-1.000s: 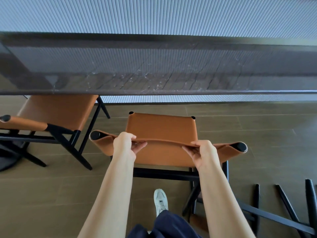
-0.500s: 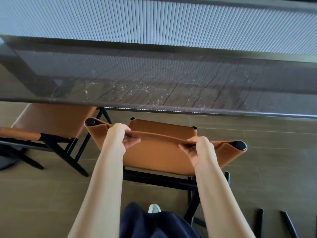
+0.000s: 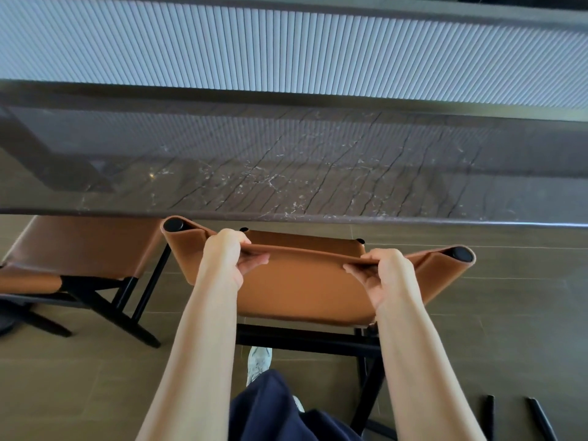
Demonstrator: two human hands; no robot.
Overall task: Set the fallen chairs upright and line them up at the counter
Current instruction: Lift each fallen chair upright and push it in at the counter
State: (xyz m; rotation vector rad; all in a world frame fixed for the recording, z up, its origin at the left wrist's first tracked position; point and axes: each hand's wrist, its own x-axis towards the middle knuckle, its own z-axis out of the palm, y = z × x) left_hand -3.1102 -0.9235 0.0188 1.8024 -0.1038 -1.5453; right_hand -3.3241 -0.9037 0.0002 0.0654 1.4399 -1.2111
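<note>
An upright chair [image 3: 305, 281] with tan leather seat and back on a black frame stands in front of me, its seat partly under the dark marble counter [image 3: 286, 173]. My left hand [image 3: 227, 257] grips the top edge of the leather backrest on the left. My right hand [image 3: 386, 275] grips the same edge on the right. A second tan chair [image 3: 82, 246] stands upright to the left, pushed under the counter. At the bottom right, black legs of a fallen chair [image 3: 537, 418] stick into view.
A ribbed white wall panel [image 3: 286, 49] runs behind the counter. The floor is brown tile [image 3: 509, 313]. My white shoe [image 3: 259, 361] and dark trouser leg [image 3: 273, 412] are just behind the held chair.
The chair has moved forward toward the counter with both hands on its backrest; its seat now reaches under the counter edge. I have stepped closer, and the fallen chair's legs have slid toward the frame's corner.
</note>
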